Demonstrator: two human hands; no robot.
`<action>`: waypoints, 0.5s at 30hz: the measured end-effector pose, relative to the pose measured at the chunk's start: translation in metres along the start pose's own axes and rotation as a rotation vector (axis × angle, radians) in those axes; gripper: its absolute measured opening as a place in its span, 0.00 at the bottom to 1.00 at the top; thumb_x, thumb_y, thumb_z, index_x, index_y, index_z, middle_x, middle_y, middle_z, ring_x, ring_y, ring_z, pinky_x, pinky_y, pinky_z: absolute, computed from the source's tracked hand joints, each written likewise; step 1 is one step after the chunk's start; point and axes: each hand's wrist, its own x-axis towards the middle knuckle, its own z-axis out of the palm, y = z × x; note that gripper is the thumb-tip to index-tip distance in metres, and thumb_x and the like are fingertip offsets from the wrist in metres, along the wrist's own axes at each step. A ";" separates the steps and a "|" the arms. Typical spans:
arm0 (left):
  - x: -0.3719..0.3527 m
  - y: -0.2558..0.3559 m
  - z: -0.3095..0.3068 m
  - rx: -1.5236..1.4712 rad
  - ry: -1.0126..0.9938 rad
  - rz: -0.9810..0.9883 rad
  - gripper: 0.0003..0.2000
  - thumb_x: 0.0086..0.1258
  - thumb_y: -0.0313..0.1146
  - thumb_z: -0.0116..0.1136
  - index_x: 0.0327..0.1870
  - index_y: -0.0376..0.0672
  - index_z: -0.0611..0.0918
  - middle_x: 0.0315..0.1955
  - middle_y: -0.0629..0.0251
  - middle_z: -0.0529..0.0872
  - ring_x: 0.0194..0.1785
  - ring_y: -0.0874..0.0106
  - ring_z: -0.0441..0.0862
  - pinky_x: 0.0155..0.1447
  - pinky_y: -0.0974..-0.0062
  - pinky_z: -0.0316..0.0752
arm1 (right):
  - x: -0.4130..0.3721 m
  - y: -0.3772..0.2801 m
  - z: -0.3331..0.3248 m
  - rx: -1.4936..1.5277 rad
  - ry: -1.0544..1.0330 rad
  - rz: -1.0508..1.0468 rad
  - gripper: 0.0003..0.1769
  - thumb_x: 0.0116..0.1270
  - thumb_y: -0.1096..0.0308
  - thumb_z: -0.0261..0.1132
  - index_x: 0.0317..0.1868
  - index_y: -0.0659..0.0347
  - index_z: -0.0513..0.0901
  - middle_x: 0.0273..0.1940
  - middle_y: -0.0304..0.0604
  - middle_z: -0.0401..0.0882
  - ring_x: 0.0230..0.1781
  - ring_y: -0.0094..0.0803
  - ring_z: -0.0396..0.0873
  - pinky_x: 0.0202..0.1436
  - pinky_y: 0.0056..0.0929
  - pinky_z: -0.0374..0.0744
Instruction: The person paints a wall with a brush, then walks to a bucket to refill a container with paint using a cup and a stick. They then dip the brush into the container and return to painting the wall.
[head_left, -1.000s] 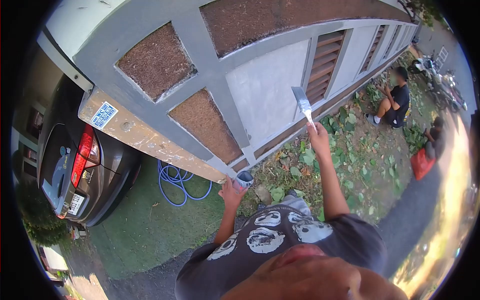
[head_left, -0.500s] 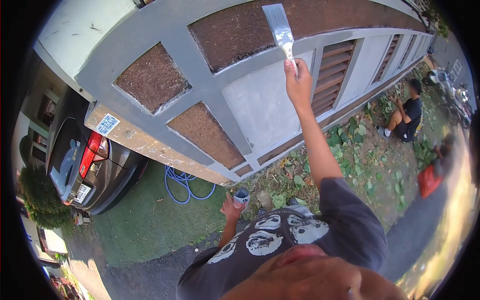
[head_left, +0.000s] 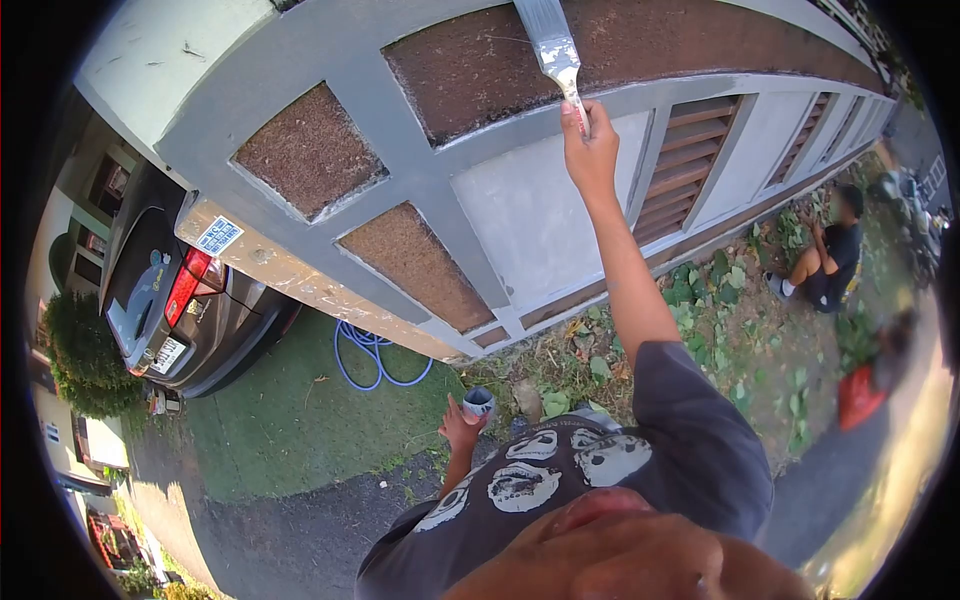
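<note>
My right hand (head_left: 592,150) is raised at arm's length, closed around the pale handle of a wide paintbrush (head_left: 556,55). Grey paint coats the bristles, which overlap the upper grey band of the wall (head_left: 425,95), above a rough brown panel (head_left: 470,75). Paint spatters mark the brush's metal band. Low by my body, my left hand (head_left: 460,428) grips a small paint cup (head_left: 478,403) with a dark inside. Grey framing on the wall surrounds several brown panels and a smooth pale one (head_left: 545,215).
A parked car (head_left: 190,300) stands left of the wall's corner. Coiled blue hose (head_left: 375,360) lies on green ground near the wall base. Cut leaves (head_left: 715,290) litter the soil at right, where a person (head_left: 835,250) squats by the wall. Motorcycles (head_left: 915,205) stand beyond.
My right hand and the paintbrush have shifted slightly up and left in view, bringing the bristles to the upper grey band. The cup in my left hand stays low, nearly in place.
</note>
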 end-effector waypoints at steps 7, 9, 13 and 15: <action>0.004 0.009 0.003 -0.008 0.018 -0.032 0.63 0.46 0.58 0.80 0.81 0.39 0.55 0.56 0.55 0.82 0.61 0.52 0.75 0.59 0.43 0.61 | 0.003 0.008 0.004 0.022 0.013 0.014 0.18 0.74 0.55 0.67 0.42 0.65 0.81 0.26 0.40 0.78 0.29 0.21 0.72 0.34 0.27 0.74; 0.006 0.009 0.004 -0.014 0.017 -0.030 0.63 0.46 0.58 0.80 0.81 0.39 0.55 0.56 0.55 0.82 0.61 0.52 0.75 0.58 0.43 0.62 | 0.001 0.006 0.004 0.007 0.004 0.011 0.18 0.75 0.55 0.67 0.42 0.65 0.81 0.26 0.40 0.78 0.28 0.21 0.72 0.33 0.27 0.73; 0.009 0.012 -0.001 -0.037 0.000 -0.034 0.63 0.46 0.59 0.79 0.81 0.39 0.55 0.57 0.56 0.82 0.61 0.52 0.75 0.57 0.44 0.62 | 0.002 0.010 0.006 0.038 0.040 0.019 0.18 0.74 0.55 0.68 0.42 0.65 0.81 0.25 0.39 0.77 0.27 0.20 0.71 0.32 0.26 0.72; 0.010 0.012 0.000 -0.032 0.003 -0.030 0.63 0.46 0.59 0.79 0.81 0.39 0.55 0.56 0.56 0.82 0.60 0.52 0.75 0.57 0.45 0.62 | 0.000 0.009 0.005 0.023 0.016 0.009 0.18 0.74 0.55 0.68 0.42 0.65 0.81 0.24 0.39 0.77 0.27 0.20 0.71 0.32 0.27 0.72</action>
